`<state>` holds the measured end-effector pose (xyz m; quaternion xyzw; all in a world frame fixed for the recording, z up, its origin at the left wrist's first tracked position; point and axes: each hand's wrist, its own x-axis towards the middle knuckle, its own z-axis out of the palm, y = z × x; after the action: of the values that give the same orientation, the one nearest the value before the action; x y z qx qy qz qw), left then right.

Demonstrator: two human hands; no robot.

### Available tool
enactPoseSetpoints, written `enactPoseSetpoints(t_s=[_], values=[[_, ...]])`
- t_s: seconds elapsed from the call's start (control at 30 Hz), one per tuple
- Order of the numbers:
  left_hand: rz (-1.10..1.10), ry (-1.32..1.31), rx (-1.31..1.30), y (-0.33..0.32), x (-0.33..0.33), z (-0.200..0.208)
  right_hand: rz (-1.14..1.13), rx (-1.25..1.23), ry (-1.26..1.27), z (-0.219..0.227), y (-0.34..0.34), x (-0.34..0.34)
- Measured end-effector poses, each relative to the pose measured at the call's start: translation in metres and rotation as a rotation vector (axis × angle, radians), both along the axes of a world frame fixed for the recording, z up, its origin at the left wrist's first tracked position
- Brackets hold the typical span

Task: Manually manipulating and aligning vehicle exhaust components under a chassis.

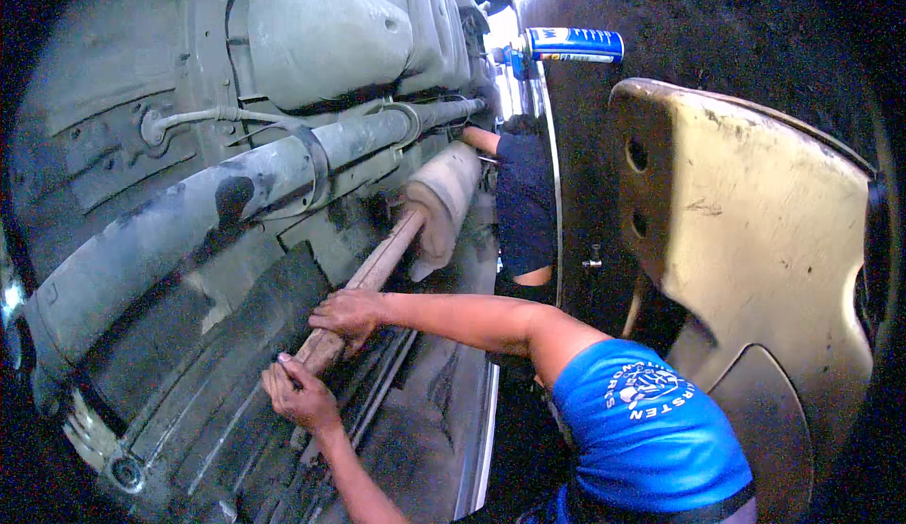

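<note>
Under a vehicle's grey underside, both hands are on a rusty brown exhaust pipe, which slants away to the upper right and joins a muffler. My left hand is closed around the pipe's near end, its thumb on top. A little farther along, my right hand wraps over the same pipe, its arm reaching in from the blue sleeve at the right. At the muffler's far end, a co-worker's arm reaches in; that person's hand is mostly hidden.
A long drive shaft runs beside the pipe, beneath a rounded grey tank. The co-worker in dark clothing stands beyond. At upper right is a blue spray can. A large beige panel with two round holes fills the right side.
</note>
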<state>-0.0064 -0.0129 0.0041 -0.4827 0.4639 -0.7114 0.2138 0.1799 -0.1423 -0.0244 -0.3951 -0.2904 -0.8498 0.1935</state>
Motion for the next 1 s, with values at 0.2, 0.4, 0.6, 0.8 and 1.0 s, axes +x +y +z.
enactPoseSetpoints(t_s=[0.2, 0.4, 0.6, 0.8, 1.0], values=[[-0.011, -0.087, 0.053, 0.014, 0.004, 0.009, 0.013, -0.083, 0.089, 0.010, 0.010, -0.007], [-0.065, -0.028, 0.033, -0.008, 0.000, 0.000, 0.015, -0.068, 0.165, 0.011, -0.001, 0.001], [-0.059, -0.082, 0.087, -0.004, -0.002, -0.001, 0.013, -0.053, 0.103, 0.005, -0.001, -0.010], [0.039, -0.042, 0.041, -0.002, 0.000, -0.001, 0.014, -0.052, 0.123, 0.002, -0.003, -0.011], [-0.060, -0.108, 0.084, -0.004, 0.001, 0.004, 0.034, -0.041, 0.099, 0.005, -0.002, -0.017]])
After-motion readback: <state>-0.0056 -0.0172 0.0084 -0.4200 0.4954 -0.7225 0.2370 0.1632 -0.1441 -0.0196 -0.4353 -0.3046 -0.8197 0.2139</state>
